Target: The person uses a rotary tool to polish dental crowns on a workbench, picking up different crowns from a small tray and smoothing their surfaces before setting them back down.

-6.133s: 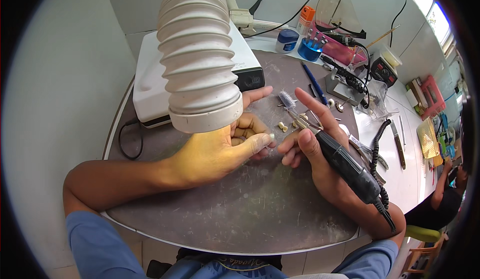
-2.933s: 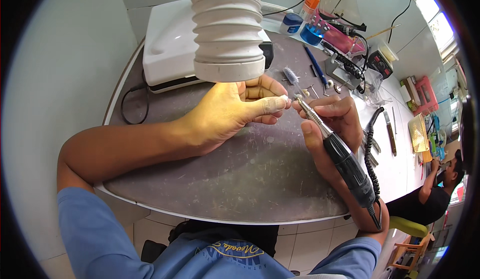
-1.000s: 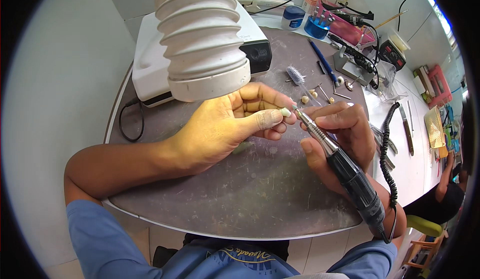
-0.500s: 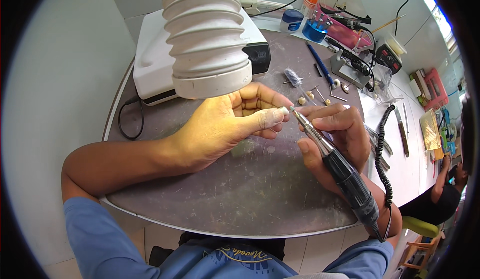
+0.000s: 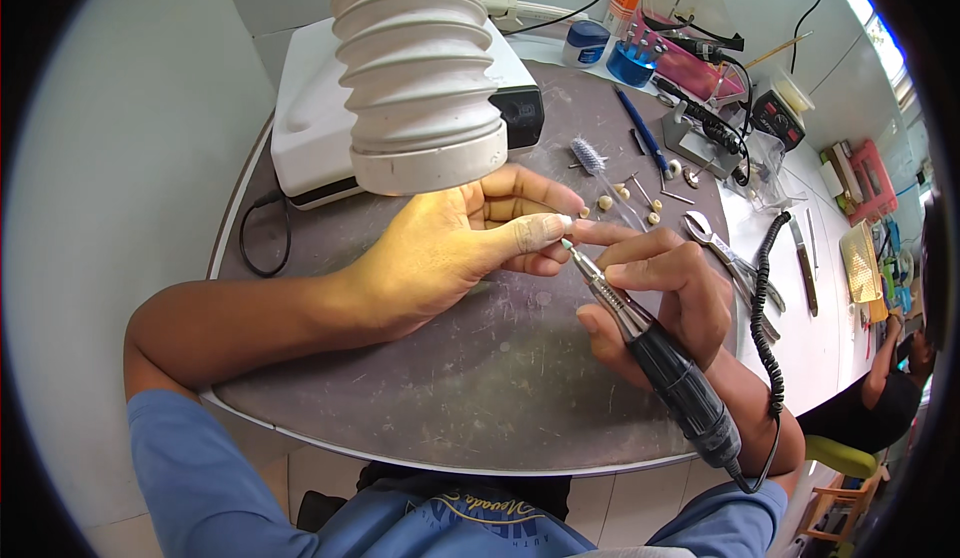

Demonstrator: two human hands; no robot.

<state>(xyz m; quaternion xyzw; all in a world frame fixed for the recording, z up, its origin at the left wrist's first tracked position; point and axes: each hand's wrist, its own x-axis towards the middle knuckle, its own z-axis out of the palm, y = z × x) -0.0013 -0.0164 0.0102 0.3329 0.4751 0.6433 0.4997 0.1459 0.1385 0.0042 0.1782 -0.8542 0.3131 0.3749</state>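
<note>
Pinching small white piece [image 5: 567, 222] between fingers of left hand [image 5: 440, 248]. Gripping black rotary tool [image 5: 690, 388] in right hand [image 5: 680, 283], with bit [image 5: 568, 245] just below piece; can't tell if touching. Apparently mid-work, not yet released. Can't sort loose pale pieces [image 5: 606, 203] on surface [image 5: 480, 388] into done or left.

Pale wall [image 5: 130, 178], bright window [image 5: 866, 6]

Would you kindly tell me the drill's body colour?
The drill's body is black, clearest in the head view.

A hose [image 5: 415, 68] is hanging over a scuffed benchtop [image 5: 470, 388]; a handpiece [image 5: 682, 378], pliers [image 5: 716, 242], knife [image 5: 807, 288] and tool stand [image 5: 630, 66] are indicating a workshop or lab
</note>
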